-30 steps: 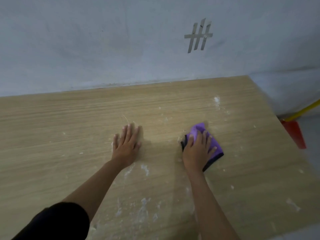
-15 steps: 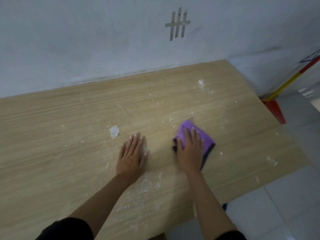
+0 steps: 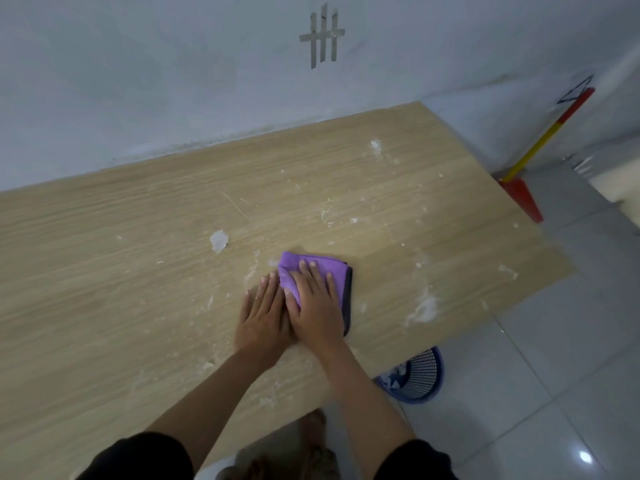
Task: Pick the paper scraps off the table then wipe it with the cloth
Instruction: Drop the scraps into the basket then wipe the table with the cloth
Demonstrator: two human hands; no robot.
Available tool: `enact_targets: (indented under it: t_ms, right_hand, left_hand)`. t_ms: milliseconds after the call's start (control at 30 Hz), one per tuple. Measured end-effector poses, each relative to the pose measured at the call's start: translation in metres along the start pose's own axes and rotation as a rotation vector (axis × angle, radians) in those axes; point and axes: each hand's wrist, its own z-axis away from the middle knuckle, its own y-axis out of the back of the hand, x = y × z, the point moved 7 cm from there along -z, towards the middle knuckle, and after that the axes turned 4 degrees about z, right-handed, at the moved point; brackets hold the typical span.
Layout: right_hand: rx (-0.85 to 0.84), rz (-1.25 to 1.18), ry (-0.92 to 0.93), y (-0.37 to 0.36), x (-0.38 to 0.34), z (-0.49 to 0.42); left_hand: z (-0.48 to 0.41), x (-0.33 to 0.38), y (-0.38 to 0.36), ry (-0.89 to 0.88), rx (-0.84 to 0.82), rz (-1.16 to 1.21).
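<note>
- The cloth (image 3: 313,266) is purple, folded into a small pad, with a dark edge showing along its right side and near corner.
- It lies flat on the wooden surface (image 3: 104,278), about midway across and nearer the front edge than the wall.
- The right-hand grip (image 3: 317,308) lies on top of the cloth with its fingers (image 3: 304,271) straight and close together, pressing down instead of curling round it; the palm hides the cloth's near half.
- The cloth's far edge and left corner stick out beyond the fingertips, and a strip shows to the right of the hand.
- Whether the right thumb is tucked under the cloth's left fold cannot be told.
- The left-hand grip (image 3: 263,315) lies flat on the bare surface, fingers straight and holding nothing. It is directly beside the right hand, its forefinger against the cloth's left edge.
- One white paper scrap (image 3: 219,240) lies on the surface, beyond and to the left of both hands, apart from the cloth.
- Pale smears and crumbs (image 3: 424,308) dot the surface, thickest near the front right edge and in front of the left forearm.
- A blue mesh basket (image 3: 424,374) with white scraps in it stands on the tiled floor (image 3: 554,341), partly under the surface's front edge.
- A red and yellow handle (image 3: 543,138) leans at the right.
</note>
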Motion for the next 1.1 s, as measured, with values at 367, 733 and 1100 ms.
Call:
enact_targets:
  t_ms: [367,733,1100]
  right_hand:
    - [0.059,0.028,-0.431,0.058,0.17,0.04]
    - [0.416,-0.096,-0.719,0.117,0.204,0.065]
    - [-0.042,-0.098,0.025,0.015,0.04,-0.046]
  left_hand:
    - [0.008,0.031,-0.013,-0.094,0.007,0.076]
    - [-0.008,0.053,-0.005,-0.101,0.006,0.099]
    - [-0.057,0.025,-0.004,0.022,0.016,-0.053]
